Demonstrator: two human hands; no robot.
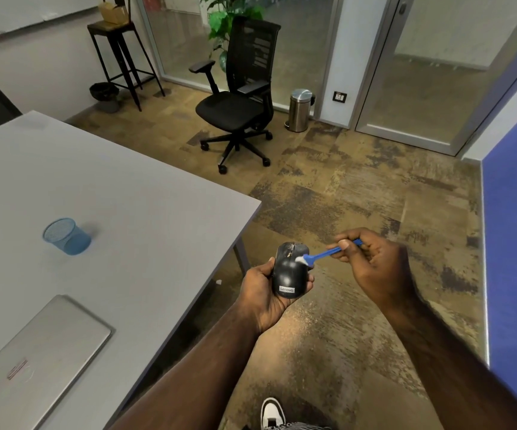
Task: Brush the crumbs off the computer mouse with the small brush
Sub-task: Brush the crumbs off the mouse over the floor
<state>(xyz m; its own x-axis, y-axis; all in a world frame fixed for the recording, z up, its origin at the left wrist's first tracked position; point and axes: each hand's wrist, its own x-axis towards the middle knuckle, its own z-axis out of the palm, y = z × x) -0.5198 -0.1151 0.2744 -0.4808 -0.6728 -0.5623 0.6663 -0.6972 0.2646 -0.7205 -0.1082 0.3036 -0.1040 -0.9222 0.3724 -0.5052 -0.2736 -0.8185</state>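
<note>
Head view: left hand (263, 290) cups black Lenovo mouse (290, 271), held in air past counter (120, 193) corner, over carpet. Right hand (372, 259) pinches small blue brush (322, 254) handle, white bristles touching mouse near wheel. Risks: hard stroke could push crumbs into wheel gap; loose cupping lets mouse slip to floor. Count: one mouse, one brush, one mesh pen cup (66, 235), one closed laptop (36, 358).
</note>
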